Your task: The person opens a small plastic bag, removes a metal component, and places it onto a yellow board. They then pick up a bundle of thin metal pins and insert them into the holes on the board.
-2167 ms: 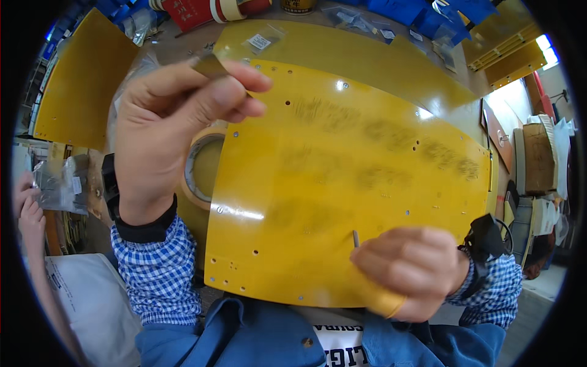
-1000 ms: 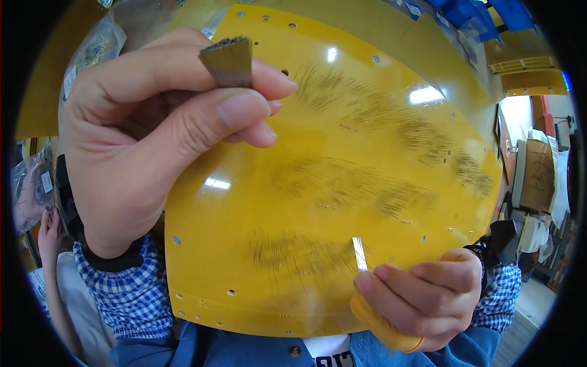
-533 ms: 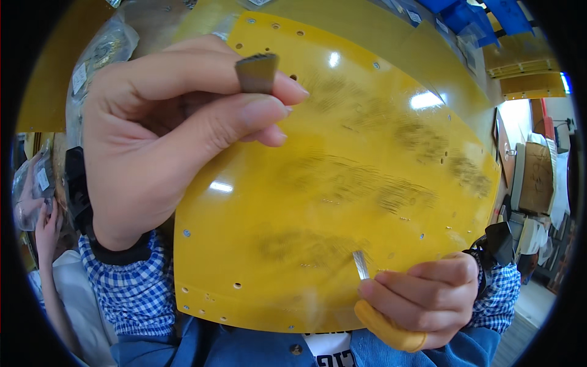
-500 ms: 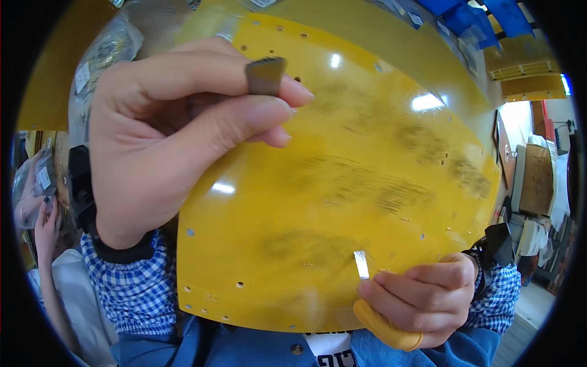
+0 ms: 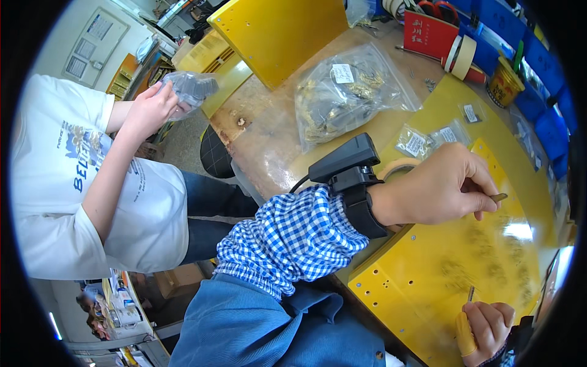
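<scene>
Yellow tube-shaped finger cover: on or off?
On: the yellow tube-shaped finger cover sheathes one digit of the right hand; which digit, I cannot tell.

Flat yellow panel [image 5: 422, 263] on the brown bench [image 5: 263, 137]
Bulging clear plastic bag [image 5: 351, 101] behind it, leftward; blue plastic bins [image 5: 502, 30] to the bag's right.

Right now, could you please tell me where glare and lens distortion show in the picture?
Head view: white glare washes out a patch of the yellow drilled panel; also in the head view, that panel's right edge and the row of blue bins bow toward the black rim.
</scene>
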Demonstrator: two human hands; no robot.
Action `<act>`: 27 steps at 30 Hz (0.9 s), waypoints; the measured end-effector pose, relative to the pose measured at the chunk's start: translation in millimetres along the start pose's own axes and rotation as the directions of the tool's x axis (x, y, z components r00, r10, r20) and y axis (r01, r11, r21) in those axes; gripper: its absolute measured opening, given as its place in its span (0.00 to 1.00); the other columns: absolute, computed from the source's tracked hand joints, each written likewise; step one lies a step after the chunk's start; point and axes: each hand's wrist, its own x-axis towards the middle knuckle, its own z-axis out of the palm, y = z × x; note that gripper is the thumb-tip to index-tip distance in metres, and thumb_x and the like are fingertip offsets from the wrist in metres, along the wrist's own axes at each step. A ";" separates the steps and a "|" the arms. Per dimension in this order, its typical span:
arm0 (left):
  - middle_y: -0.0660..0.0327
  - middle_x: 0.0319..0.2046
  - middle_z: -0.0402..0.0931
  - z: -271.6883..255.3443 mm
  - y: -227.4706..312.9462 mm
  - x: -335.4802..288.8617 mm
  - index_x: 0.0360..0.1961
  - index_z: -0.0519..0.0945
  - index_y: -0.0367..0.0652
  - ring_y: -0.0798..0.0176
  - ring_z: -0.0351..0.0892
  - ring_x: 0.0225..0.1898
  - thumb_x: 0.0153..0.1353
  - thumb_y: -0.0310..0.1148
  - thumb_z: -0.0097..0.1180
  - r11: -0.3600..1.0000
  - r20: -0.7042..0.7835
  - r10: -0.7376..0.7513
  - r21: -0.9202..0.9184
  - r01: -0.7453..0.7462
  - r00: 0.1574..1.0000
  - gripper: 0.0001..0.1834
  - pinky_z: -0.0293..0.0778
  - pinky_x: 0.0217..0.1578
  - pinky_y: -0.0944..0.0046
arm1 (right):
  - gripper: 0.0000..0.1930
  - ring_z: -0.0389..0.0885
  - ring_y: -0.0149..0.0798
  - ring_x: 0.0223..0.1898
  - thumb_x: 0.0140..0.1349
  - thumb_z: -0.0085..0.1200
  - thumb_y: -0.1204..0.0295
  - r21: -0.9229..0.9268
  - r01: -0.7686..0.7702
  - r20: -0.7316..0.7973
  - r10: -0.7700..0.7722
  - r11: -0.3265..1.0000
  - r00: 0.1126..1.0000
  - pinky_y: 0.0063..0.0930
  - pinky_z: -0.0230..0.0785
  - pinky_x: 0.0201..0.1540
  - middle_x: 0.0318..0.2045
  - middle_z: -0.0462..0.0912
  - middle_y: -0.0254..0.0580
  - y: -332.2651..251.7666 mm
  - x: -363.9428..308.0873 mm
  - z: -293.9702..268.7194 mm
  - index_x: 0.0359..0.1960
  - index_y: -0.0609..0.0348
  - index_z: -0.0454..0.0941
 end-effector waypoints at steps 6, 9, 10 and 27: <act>0.55 0.29 0.78 -2.0 4.1 -4.1 0.32 0.81 0.26 0.67 0.81 0.28 0.53 0.19 0.61 0.999 0.019 0.024 0.024 -0.025 1.000 0.06 0.74 0.28 0.74 | 0.09 0.82 0.43 0.40 0.52 0.54 0.79 -0.039 0.058 0.025 -0.057 0.998 0.998 0.33 0.73 0.39 0.40 0.83 0.49 -5.6 0.6 -2.2 0.36 0.65 0.81; 0.56 0.28 0.79 0.3 9.7 -4.4 0.32 0.81 0.26 0.68 0.81 0.28 0.52 0.18 0.60 0.999 0.040 0.004 0.036 -0.006 0.999 0.06 0.73 0.27 0.74 | 0.09 0.82 0.43 0.40 0.53 0.54 0.79 -0.068 0.055 0.015 -0.054 0.996 0.998 0.33 0.72 0.39 0.40 0.83 0.48 -9.2 0.4 -2.9 0.36 0.65 0.81; 0.56 0.28 0.79 -0.4 8.5 -4.6 0.32 0.81 0.26 0.68 0.81 0.28 0.52 0.18 0.60 0.999 0.034 0.007 0.041 -0.008 0.999 0.06 0.73 0.27 0.74 | 0.09 0.82 0.43 0.40 0.53 0.54 0.79 -0.066 0.063 0.012 -0.062 0.996 0.998 0.33 0.72 0.39 0.40 0.83 0.48 -9.0 1.3 -1.7 0.36 0.65 0.81; 0.56 0.31 0.79 -1.6 6.7 -3.4 0.33 0.81 0.26 0.68 0.81 0.29 0.54 0.19 0.60 0.998 0.052 0.002 0.070 -0.006 0.999 0.06 0.74 0.27 0.74 | 0.09 0.82 0.43 0.39 0.53 0.54 0.80 -0.065 0.067 -0.037 -0.070 0.996 0.997 0.33 0.71 0.40 0.39 0.83 0.49 0.0 -1.1 1.5 0.36 0.67 0.81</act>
